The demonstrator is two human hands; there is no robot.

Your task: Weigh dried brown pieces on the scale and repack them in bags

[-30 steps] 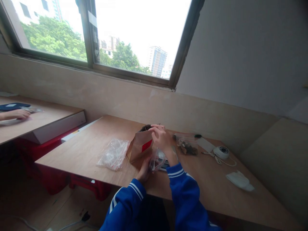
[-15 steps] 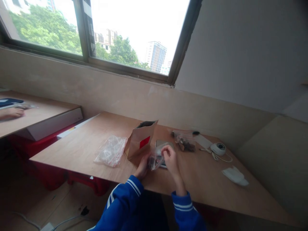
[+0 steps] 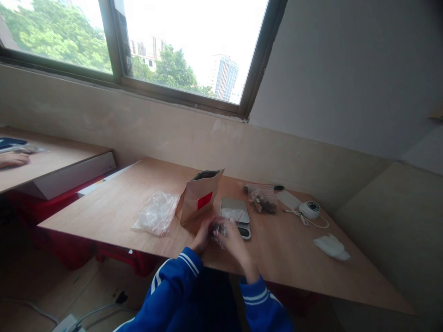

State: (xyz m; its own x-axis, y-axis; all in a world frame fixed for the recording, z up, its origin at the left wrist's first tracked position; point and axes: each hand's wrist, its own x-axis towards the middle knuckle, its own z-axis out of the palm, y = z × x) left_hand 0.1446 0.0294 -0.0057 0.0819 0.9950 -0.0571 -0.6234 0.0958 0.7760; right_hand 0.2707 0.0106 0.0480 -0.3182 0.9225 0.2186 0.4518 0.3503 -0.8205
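Observation:
A small clear plastic bag [image 3: 221, 229] with something dark inside is held between my two hands near the table's front edge. My left hand [image 3: 205, 233] is closed on the bag's left side. From the right, my right hand [image 3: 232, 236] has its fingers curled against the same bag. Just behind and to the right lies a small kitchen scale [image 3: 236, 206], its dark display partly covered by clear plastic. An open brown paper pouch [image 3: 195, 200] with a red label stands upright behind my left hand.
A pile of clear zip bags [image 3: 156, 214] lies left of the pouch. To the right are a zip bag of brown pieces [image 3: 263, 202], a white round device [image 3: 309, 210] with a cord, and a crumpled white sheet [image 3: 332, 246]. Another person's hand [image 3: 14, 159] rests on the left table.
My right hand has come down from above the scale to the bag, uncovering more of the scale. The view has shifted slightly.

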